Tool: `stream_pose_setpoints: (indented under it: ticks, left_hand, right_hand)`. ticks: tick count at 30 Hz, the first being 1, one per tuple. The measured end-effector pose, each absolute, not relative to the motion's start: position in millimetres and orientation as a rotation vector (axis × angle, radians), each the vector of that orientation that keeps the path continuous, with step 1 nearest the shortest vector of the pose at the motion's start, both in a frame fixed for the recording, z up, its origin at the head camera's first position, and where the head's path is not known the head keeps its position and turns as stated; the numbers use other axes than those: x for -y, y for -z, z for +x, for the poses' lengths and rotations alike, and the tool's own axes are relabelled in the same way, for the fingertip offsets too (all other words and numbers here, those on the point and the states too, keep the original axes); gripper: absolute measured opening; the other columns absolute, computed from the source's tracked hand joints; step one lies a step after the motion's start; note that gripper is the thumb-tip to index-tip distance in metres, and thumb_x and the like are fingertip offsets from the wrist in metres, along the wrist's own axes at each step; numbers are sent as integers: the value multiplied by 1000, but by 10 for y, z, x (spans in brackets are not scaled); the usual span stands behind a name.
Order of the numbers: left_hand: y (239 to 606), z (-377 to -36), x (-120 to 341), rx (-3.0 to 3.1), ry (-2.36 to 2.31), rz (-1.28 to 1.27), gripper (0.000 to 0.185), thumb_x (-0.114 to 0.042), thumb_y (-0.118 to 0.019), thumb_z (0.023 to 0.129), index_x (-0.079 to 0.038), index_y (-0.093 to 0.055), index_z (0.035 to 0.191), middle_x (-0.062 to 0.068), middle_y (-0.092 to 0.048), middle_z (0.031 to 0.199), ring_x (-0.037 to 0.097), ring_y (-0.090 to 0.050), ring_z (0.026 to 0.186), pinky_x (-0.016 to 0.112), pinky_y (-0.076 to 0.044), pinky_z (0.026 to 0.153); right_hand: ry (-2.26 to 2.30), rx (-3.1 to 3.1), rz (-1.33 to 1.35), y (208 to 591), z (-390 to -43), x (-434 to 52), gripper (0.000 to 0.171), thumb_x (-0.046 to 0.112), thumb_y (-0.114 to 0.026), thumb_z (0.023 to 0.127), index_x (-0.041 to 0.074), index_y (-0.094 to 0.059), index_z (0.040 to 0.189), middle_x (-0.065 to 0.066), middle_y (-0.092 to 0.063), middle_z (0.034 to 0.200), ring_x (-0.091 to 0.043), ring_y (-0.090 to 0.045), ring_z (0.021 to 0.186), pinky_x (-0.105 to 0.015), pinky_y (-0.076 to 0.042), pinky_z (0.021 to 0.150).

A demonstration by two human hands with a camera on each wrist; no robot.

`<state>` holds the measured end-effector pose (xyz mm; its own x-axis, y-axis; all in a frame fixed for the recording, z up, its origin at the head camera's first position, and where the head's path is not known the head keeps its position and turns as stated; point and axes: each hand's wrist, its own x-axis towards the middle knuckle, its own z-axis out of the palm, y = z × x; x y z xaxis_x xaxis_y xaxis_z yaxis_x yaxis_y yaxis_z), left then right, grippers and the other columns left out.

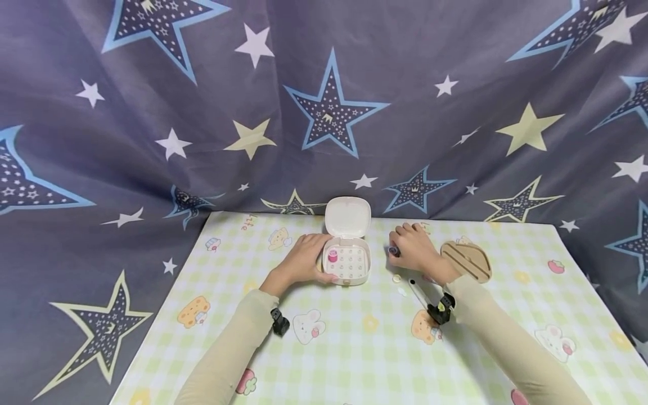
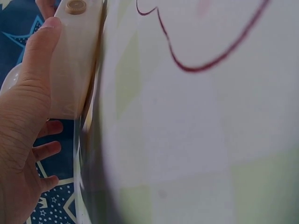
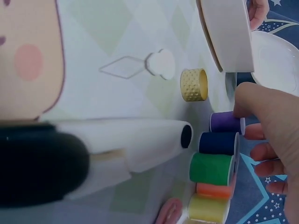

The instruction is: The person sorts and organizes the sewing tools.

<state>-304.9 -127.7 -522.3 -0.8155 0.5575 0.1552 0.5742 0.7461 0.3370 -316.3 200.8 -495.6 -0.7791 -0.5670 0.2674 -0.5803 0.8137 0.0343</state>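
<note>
We see a bench (image 1: 354, 349) with a green and white checked cloth. The cloth has little bears, bunnies and strawberries on it. A tan wooden heart-shaped stand (image 1: 467, 260) lies on the right side. Near the middle lie a gold thimble (image 3: 193, 84), a white needle threader (image 3: 159, 63) and a white tube (image 3: 135, 142). Behind hangs a big gray curtain (image 1: 324, 101) with blue, white and yellow stars.

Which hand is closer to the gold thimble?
Right. The right hand is on the thread spools just beside the thimble; the left hand holds the far side of the white box.
</note>
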Motion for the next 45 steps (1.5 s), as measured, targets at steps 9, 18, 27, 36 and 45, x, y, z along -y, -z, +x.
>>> stream_pose_setpoints:
  ticks: [9, 18, 27, 36, 45]
  left_hand:
    - [5251, -2994, 1313, 2911, 552, -948, 115, -69, -85, 65, -10, -40, 153, 9, -51, 151, 30, -44, 142, 49, -29, 122]
    - [5234, -2970, 1356, 2963, 621, -875, 116, -71, -85, 62, -14, -41, 153, 5, -52, 150, 27, -42, 142, 47, -23, 126]
    - [5143, -3007, 1370, 2966, 643, -902, 118, -70, -87, 60, -12, -42, 153, 9, -52, 150, 30, -43, 142, 49, -24, 125]
    - [5069, -3058, 1334, 3004, 602, -902, 115, -70, -86, 62, -10, -45, 151, 8, -54, 149, 28, -43, 142, 47, -23, 126]
    - [4978, -3097, 1259, 3019, 554, -930, 112, -69, -86, 62, -9, -49, 149, 9, -56, 147, 29, -46, 140, 48, -24, 125]
  right_hand:
    - [-173, 2725, 846, 5062, -3094, -1958, 18, 28, -71, 79, 15, -59, 79, -2, -56, 78, -23, -46, 76, -47, -41, 80]
    - [-240, 2658, 878, 4936, -3129, -1904, 20, 27, -71, 78, 14, -56, 78, -2, -56, 77, -23, -44, 75, -45, -40, 78]
    - [-290, 2598, 894, 4788, -3114, -1811, 19, 30, -68, 78, 13, -60, 83, -4, -61, 81, -25, -50, 77, -46, -41, 82]
    - [-383, 2551, 946, 4562, -3073, -1691, 19, 28, -68, 80, 11, -62, 87, -2, -59, 78, -24, -48, 77, -46, -41, 83]
    - [-337, 2583, 1050, 4371, -3040, -1516, 17, 28, -68, 82, 13, -63, 90, 0, -60, 82, -21, -48, 79, -41, -39, 80]
